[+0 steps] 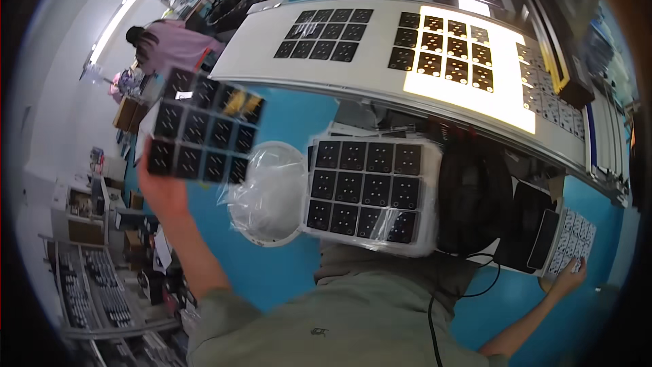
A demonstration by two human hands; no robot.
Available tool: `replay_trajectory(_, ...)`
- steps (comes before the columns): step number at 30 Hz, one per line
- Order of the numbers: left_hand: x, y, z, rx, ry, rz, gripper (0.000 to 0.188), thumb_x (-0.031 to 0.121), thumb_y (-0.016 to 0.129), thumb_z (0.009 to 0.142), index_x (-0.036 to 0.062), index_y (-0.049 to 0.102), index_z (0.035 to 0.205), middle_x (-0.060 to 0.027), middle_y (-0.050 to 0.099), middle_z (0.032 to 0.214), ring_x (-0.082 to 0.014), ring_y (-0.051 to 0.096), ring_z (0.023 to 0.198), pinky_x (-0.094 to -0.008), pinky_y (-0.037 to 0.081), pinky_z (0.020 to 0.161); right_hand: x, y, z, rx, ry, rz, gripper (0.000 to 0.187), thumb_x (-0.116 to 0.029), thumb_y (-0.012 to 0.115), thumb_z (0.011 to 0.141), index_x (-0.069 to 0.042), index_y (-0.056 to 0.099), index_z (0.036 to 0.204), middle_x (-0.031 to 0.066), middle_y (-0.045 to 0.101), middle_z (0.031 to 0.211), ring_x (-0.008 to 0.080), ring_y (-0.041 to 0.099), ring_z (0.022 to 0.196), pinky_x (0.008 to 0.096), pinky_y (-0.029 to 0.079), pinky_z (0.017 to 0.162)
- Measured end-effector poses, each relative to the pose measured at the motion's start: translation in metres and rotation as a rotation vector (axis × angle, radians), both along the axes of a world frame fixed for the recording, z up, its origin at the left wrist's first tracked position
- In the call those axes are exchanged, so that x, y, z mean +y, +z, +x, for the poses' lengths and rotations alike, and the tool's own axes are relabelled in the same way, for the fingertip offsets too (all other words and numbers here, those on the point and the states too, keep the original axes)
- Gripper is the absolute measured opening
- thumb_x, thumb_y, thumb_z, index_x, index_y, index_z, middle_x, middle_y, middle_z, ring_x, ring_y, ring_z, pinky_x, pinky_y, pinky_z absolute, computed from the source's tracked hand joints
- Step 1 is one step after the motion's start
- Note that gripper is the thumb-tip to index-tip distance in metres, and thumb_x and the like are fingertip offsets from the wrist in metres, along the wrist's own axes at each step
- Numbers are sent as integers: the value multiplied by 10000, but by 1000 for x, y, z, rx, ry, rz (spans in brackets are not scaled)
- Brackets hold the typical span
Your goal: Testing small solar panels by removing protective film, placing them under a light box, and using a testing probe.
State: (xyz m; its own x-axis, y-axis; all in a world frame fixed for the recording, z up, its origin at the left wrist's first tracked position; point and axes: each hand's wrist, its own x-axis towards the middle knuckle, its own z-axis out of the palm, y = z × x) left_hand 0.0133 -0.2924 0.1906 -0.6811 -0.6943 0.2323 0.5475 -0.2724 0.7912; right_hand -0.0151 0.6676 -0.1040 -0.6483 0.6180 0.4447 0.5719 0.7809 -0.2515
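My left hand (163, 187) is raised at the left, gripping the lower left edge of a clear sheet of black squares (216, 130). The sheet is tilted and slightly blurred by motion. Far to the right, my right hand (569, 275) has its fingers on the edge of a stack of white patterned sheets (572, 239); thumb and fingers seem closed on it. Directly before me lies a stack of sheets with black squares (365, 190), wrapped in clear plastic. Two more sheets lie on the long white table (238, 58): a black-square sheet (324, 34) and a brightly lit sheet (445, 51).
A round white bin with a clear plastic liner (272, 197) stands left of the stack. Beside the stack are a black bulky object (473, 194) and a black cable (435, 326). A machine frame (570, 78) spans the table's right end. A person in pink (173, 47) is at the far left.
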Motion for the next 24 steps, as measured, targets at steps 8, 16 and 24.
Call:
replay_trajectory(8,-134,59,-144,-182,260,-535,321,177,525,1027,6,639,1274,-129,677,1248,-267,674,1114,-442,567,977,-140,41,-15,89,300,-141,307,-237,550,1066,3,643,1233,108,640,1167,260,636,1083,379,519,893)
replay_trajectory(16,-296,23,-297,18,-61,7,318,131,433,981,-42,670,1104,-235,710,1091,-389,707,993,-589,574,920,-162,79,13,41,158,-131,291,-232,538,1077,-35,626,1272,121,636,1183,247,634,1038,379,521,825)
replay_trajectory(24,-336,-149,-385,-473,516,442,261,115,673,933,-47,651,1138,-165,720,1102,-348,714,969,-541,591,870,-154,104,18,-22,105,-19,259,-220,543,1073,-34,638,1226,109,648,1139,223,646,915,373,525,722)
